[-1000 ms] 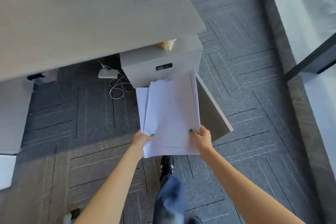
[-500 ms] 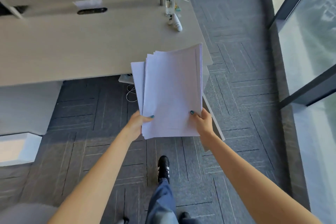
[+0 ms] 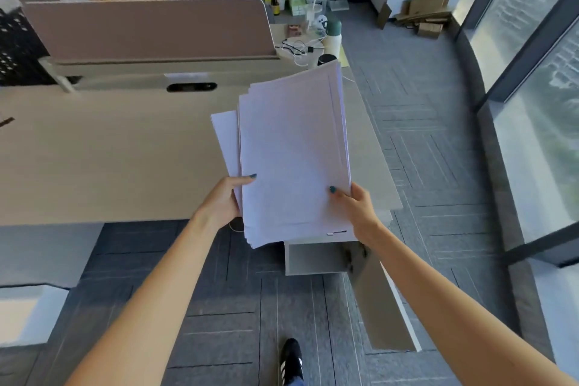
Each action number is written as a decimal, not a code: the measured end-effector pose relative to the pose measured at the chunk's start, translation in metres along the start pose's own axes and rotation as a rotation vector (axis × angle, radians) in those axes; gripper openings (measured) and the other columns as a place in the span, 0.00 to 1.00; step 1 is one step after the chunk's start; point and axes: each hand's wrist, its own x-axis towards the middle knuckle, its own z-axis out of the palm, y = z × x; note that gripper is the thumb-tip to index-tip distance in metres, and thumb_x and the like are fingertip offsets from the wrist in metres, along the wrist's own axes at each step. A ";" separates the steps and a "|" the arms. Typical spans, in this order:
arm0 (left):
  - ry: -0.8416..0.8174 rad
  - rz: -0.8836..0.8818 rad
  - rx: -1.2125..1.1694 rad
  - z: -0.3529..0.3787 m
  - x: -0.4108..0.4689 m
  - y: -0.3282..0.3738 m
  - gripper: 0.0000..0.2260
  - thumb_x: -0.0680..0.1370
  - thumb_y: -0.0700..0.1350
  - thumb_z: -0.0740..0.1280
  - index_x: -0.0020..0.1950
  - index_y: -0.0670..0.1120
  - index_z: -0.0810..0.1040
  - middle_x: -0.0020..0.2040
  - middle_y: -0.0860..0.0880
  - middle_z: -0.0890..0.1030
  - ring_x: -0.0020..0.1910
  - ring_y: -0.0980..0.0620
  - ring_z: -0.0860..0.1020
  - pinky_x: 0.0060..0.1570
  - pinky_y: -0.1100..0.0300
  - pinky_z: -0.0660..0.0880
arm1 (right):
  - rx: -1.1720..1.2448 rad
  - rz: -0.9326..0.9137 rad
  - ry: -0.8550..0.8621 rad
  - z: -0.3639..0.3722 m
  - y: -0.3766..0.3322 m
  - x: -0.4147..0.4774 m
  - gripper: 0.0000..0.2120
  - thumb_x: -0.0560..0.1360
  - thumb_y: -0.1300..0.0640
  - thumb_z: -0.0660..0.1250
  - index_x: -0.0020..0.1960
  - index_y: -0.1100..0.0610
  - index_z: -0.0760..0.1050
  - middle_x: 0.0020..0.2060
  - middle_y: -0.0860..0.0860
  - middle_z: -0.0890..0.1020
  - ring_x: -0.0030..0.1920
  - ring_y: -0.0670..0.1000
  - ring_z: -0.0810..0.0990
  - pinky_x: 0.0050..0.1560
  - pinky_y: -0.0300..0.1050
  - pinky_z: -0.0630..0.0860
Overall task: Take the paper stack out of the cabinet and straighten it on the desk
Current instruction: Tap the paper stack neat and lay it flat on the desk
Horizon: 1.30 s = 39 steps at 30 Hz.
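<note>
A loose stack of white paper (image 3: 291, 153) is held in the air over the right end of the beige desk (image 3: 109, 160). Its sheets are fanned and uneven, one sheet sticking out to the left. My left hand (image 3: 224, 200) grips the stack's lower left corner, thumb on top. My right hand (image 3: 355, 208) grips the lower right corner the same way. Below the stack stands the small grey cabinet (image 3: 316, 257) under the desk, its door (image 3: 385, 307) swung open toward me.
A brown partition (image 3: 150, 28) runs along the desk's far edge, with a person seated behind it. Bottles, cables and a white flask (image 3: 333, 37) crowd the far right corner. Glass wall panels (image 3: 539, 103) line the right. My shoe (image 3: 291, 357) is on the grey carpet.
The stack has risen from in front of the cabinet to above the desk's right end, both hands keeping their grip. The view has tilted up, showing the partition and the room beyond.
</note>
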 end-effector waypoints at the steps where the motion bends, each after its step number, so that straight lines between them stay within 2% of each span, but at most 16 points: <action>1: 0.002 0.004 -0.020 -0.005 0.009 0.015 0.13 0.75 0.42 0.68 0.59 0.42 0.82 0.56 0.45 0.85 0.56 0.45 0.83 0.57 0.50 0.76 | 0.010 0.011 -0.018 0.006 -0.007 0.014 0.06 0.76 0.63 0.64 0.53 0.59 0.77 0.43 0.53 0.80 0.41 0.52 0.75 0.38 0.40 0.75; 4: 0.045 0.079 0.032 -0.017 0.036 0.054 0.19 0.74 0.44 0.72 0.64 0.42 0.80 0.60 0.46 0.84 0.60 0.46 0.82 0.60 0.51 0.76 | 0.052 0.027 -0.107 0.019 -0.022 0.052 0.07 0.74 0.59 0.69 0.52 0.56 0.78 0.46 0.55 0.80 0.44 0.54 0.76 0.45 0.46 0.75; 8: 0.082 0.156 0.031 -0.022 0.063 0.089 0.17 0.75 0.44 0.71 0.64 0.43 0.79 0.61 0.46 0.83 0.59 0.47 0.82 0.61 0.51 0.76 | 0.058 0.035 -0.157 0.033 -0.038 0.090 0.15 0.68 0.54 0.70 0.53 0.57 0.79 0.45 0.52 0.83 0.43 0.51 0.80 0.45 0.43 0.79; 10: 0.061 0.168 0.024 -0.021 0.074 0.103 0.15 0.76 0.44 0.70 0.63 0.45 0.80 0.60 0.48 0.84 0.56 0.50 0.84 0.58 0.53 0.77 | 0.072 0.039 -0.173 0.036 -0.042 0.108 0.16 0.70 0.55 0.70 0.56 0.58 0.79 0.48 0.55 0.82 0.46 0.53 0.80 0.52 0.49 0.77; 12: 0.048 0.185 0.041 -0.021 0.090 0.117 0.16 0.76 0.42 0.70 0.64 0.44 0.79 0.60 0.48 0.84 0.54 0.51 0.84 0.53 0.55 0.79 | 0.067 0.049 -0.182 0.037 -0.045 0.126 0.12 0.72 0.57 0.71 0.55 0.58 0.80 0.50 0.56 0.83 0.48 0.54 0.81 0.54 0.52 0.77; 14: 0.076 0.202 0.064 -0.023 0.106 0.129 0.20 0.75 0.39 0.71 0.67 0.43 0.77 0.62 0.47 0.82 0.56 0.50 0.83 0.56 0.53 0.79 | 0.068 0.069 -0.178 0.039 -0.049 0.144 0.09 0.73 0.60 0.70 0.53 0.57 0.81 0.48 0.54 0.84 0.45 0.52 0.82 0.49 0.47 0.79; 16: 0.098 0.217 0.109 -0.026 0.125 0.140 0.22 0.74 0.37 0.72 0.67 0.42 0.77 0.63 0.46 0.82 0.60 0.48 0.81 0.62 0.50 0.76 | 0.050 0.078 -0.167 0.041 -0.054 0.163 0.08 0.72 0.63 0.71 0.50 0.56 0.81 0.44 0.52 0.84 0.41 0.50 0.83 0.42 0.42 0.79; 20: 0.129 0.270 0.203 -0.027 0.154 0.155 0.23 0.73 0.36 0.73 0.67 0.42 0.76 0.64 0.46 0.81 0.63 0.46 0.80 0.66 0.47 0.73 | -0.012 0.088 -0.185 0.042 -0.062 0.204 0.09 0.70 0.67 0.71 0.43 0.54 0.81 0.36 0.46 0.85 0.35 0.44 0.81 0.37 0.38 0.76; 23: 0.174 0.335 0.203 -0.021 0.176 0.159 0.22 0.73 0.35 0.72 0.67 0.41 0.76 0.63 0.46 0.82 0.62 0.48 0.81 0.64 0.49 0.75 | -0.030 0.110 -0.203 0.040 -0.065 0.238 0.09 0.65 0.65 0.73 0.41 0.53 0.81 0.34 0.45 0.84 0.36 0.44 0.81 0.41 0.39 0.77; 27: 0.221 0.383 0.171 -0.017 0.202 0.154 0.21 0.74 0.36 0.72 0.66 0.42 0.76 0.62 0.47 0.83 0.59 0.50 0.82 0.56 0.55 0.79 | -0.024 0.144 -0.234 0.040 -0.065 0.276 0.11 0.64 0.68 0.72 0.41 0.53 0.81 0.33 0.43 0.85 0.38 0.47 0.82 0.43 0.40 0.78; 31: 0.269 0.359 0.166 -0.022 0.218 0.147 0.19 0.74 0.37 0.72 0.65 0.42 0.78 0.61 0.46 0.83 0.59 0.50 0.83 0.54 0.57 0.79 | 0.022 0.144 -0.252 0.043 -0.069 0.302 0.14 0.66 0.71 0.68 0.46 0.56 0.81 0.39 0.49 0.84 0.42 0.51 0.81 0.50 0.48 0.77; 34: 0.282 0.338 0.180 -0.027 0.225 0.144 0.18 0.73 0.37 0.73 0.63 0.41 0.79 0.60 0.45 0.84 0.58 0.49 0.83 0.54 0.56 0.79 | 0.067 0.111 -0.254 0.050 -0.079 0.311 0.12 0.63 0.66 0.70 0.45 0.56 0.81 0.37 0.48 0.85 0.40 0.48 0.83 0.45 0.45 0.78; 36: 0.296 0.333 0.176 -0.027 0.229 0.144 0.16 0.73 0.36 0.73 0.61 0.42 0.80 0.59 0.45 0.84 0.56 0.50 0.83 0.53 0.56 0.79 | 0.109 0.051 -0.245 0.053 -0.084 0.315 0.13 0.64 0.66 0.71 0.47 0.56 0.81 0.40 0.50 0.84 0.43 0.52 0.83 0.44 0.46 0.78; 39: 0.289 0.334 0.166 -0.030 0.231 0.144 0.13 0.73 0.35 0.72 0.56 0.47 0.81 0.56 0.48 0.85 0.53 0.52 0.84 0.53 0.55 0.79 | 0.126 0.025 -0.224 0.058 -0.088 0.315 0.15 0.64 0.66 0.71 0.50 0.56 0.80 0.45 0.54 0.83 0.49 0.56 0.80 0.47 0.50 0.76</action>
